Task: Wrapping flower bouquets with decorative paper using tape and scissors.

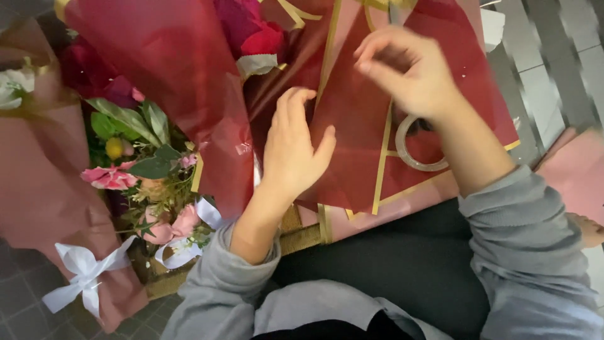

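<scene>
A bouquet wrapped in dark red paper with gold edging (352, 126) lies across my lap. My left hand (292, 148) presses flat on the wrapping near its middle, fingers spread. My right hand (406, 69) hovers above the paper at the upper right, fingers pinched together; whether something thin is between them cannot be made out. A roll of clear tape (409, 154) rests on the paper just under my right wrist. Deep red roses (255, 31) peek out at the top of the wrap.
At the left stands a second bouquet with pink flowers and green leaves (135, 157) in dusky pink paper (38, 182), tied with white ribbon bows (82, 271). A pink sheet (576, 173) lies at the right on the tiled floor (547, 75).
</scene>
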